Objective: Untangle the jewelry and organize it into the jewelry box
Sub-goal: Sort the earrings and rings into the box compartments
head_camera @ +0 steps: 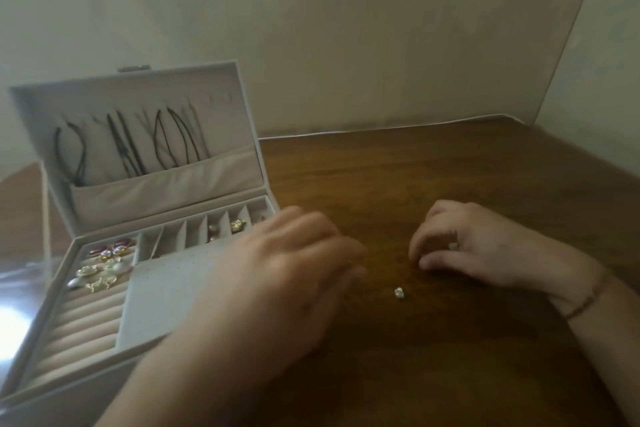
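At the left of the frame the open jewelry box [104,288] is cut off at the lower edge, its long axis running toward the upper right. The blurred left hand [291,270] hides the box's right corner, fingers relaxed. A small earring [399,292] lies on the desk [450,166] at centre. The right hand [464,243], fingers curled, pinches something tiny and indistinct.

Both forearms are bare, without sleeves; a thin dark cord bracelet [588,298] circles the right wrist.

Left hand [291,263] blurred; jewelry box [41,288] corner cut off.
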